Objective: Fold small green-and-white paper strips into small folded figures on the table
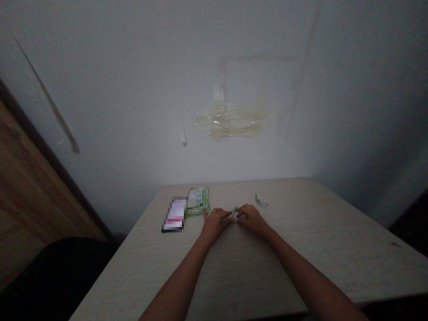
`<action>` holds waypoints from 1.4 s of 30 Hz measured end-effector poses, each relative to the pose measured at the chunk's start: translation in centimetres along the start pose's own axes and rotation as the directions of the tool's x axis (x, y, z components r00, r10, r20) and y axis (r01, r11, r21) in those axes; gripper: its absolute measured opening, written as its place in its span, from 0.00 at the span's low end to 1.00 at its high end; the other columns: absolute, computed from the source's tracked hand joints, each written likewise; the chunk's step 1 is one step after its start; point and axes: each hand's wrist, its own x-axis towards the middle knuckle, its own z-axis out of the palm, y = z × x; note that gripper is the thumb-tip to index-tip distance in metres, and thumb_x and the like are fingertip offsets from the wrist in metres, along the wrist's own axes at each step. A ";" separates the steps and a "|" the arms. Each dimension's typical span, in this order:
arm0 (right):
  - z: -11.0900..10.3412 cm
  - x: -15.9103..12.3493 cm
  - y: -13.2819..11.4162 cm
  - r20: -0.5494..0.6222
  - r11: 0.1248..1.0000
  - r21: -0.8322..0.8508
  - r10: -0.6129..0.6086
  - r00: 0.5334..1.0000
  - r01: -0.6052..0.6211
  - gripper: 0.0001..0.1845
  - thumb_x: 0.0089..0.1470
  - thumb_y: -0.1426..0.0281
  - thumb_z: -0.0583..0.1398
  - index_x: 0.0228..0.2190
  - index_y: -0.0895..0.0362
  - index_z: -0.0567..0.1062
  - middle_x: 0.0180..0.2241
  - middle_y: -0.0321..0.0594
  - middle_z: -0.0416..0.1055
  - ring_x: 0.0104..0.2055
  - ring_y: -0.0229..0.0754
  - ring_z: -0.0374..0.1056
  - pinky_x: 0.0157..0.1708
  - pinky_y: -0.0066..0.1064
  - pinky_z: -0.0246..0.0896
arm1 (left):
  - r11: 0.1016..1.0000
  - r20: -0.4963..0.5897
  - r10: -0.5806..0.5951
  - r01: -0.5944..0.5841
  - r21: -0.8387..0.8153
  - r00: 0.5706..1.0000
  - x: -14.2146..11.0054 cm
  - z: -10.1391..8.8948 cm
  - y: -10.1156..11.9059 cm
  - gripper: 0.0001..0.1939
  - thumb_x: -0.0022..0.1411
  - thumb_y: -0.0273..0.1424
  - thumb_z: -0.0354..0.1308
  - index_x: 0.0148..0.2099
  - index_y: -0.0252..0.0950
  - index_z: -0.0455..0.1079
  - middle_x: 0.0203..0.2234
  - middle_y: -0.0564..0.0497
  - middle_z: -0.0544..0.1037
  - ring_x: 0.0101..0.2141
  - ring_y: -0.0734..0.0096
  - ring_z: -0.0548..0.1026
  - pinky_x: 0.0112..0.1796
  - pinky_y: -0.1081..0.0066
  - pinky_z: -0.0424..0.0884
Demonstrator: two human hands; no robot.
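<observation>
My left hand (pixel 214 224) and my right hand (pixel 253 219) meet near the middle of the table, fingertips closed on a small white, green and yellow wrapper-like piece (pixel 234 215). Fingers cover much of it, so its exact kind and shape are unclear. One finger of my left hand sticks out to the left, by the lower edge of a green and white packet (pixel 198 198) lying flat. Beyond my right hand lies a narrow, folded green and white strip (pixel 261 201), apart from the fingers.
A phone (pixel 174 215) with a blurred, lit screen lies left of the packet. The pale wooden table (pixel 317 240) runs back to a grey wall (pixel 160 102) with peeling tape (pixel 234 121). A dark rounded shape (pixel 60 272) stands at the left.
</observation>
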 end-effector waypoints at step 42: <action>-0.8 -0.5 -1.4 0.067 0.995 -0.023 -0.098 0.993 0.100 0.11 0.52 0.73 0.62 0.39 0.55 0.80 0.38 0.44 0.71 0.44 0.43 0.66 0.47 0.34 0.62 | 0.992 -0.125 0.093 -0.082 0.093 0.988 -0.1 -0.2 -0.3 0.12 0.62 0.46 0.54 0.42 0.53 0.76 0.46 0.55 0.78 0.53 0.58 0.66 0.57 0.32 0.29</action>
